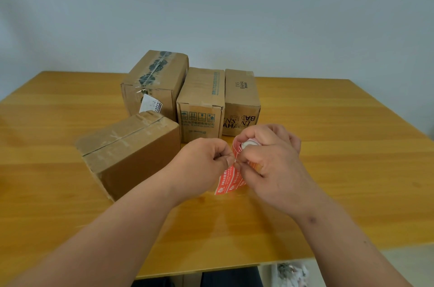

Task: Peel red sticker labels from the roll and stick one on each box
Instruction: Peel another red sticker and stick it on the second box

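Note:
My right hand grips the roll of red sticker labels above the table. A loose strip of red labels hangs down from the roll. My left hand pinches the edge of that strip right beside the roll. Several cardboard boxes stand behind my hands: a low brown box at the near left, a tall taped box behind it, a middle box with blue print, and a box printed "INS BAHA" on the right. No red label shows on any box.
The wooden table reaches to a plain wall at the back. Its front edge runs below my forearms, with the floor and some dark items beneath it.

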Action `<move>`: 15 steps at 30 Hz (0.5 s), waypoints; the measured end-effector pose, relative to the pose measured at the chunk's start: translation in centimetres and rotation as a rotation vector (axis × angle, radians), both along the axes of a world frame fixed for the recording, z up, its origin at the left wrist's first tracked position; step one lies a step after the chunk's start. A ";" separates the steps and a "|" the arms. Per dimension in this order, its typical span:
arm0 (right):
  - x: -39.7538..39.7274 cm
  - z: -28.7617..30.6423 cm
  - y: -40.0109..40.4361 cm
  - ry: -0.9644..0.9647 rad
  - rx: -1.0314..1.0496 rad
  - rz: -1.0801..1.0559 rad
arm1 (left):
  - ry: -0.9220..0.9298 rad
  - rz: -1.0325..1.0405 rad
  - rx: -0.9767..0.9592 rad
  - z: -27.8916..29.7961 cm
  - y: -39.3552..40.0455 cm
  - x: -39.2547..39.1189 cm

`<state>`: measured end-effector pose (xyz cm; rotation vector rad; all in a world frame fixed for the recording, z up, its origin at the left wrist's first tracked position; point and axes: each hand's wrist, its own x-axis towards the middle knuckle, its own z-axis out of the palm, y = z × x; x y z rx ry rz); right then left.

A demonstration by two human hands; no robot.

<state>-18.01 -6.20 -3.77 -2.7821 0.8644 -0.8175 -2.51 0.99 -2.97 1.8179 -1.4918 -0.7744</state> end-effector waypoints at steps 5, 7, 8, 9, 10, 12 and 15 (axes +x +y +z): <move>0.0 0.1 -0.1 0.034 0.015 -0.014 | 0.022 0.004 0.012 0.2 0.1 0.1; -0.1 0.2 -0.3 0.052 0.028 -0.026 | 0.004 -0.001 0.015 0.3 0.2 0.1; -0.1 0.3 -0.4 0.063 0.024 -0.030 | -0.007 -0.003 0.014 0.4 0.2 0.1; 0.0 0.3 -0.6 0.070 0.018 -0.029 | -0.013 -0.004 0.010 0.6 0.1 0.0; 0.0 0.4 -0.7 0.069 0.019 -0.028 | -0.011 -0.003 0.006 0.7 0.1 0.0; 0.1 0.4 -0.8 0.051 0.044 -0.023 | 0.025 0.002 -0.001 0.7 0.2 0.1; 0.0 0.3 -0.9 0.023 0.062 -0.006 | 0.113 -0.001 -0.007 0.8 0.5 0.3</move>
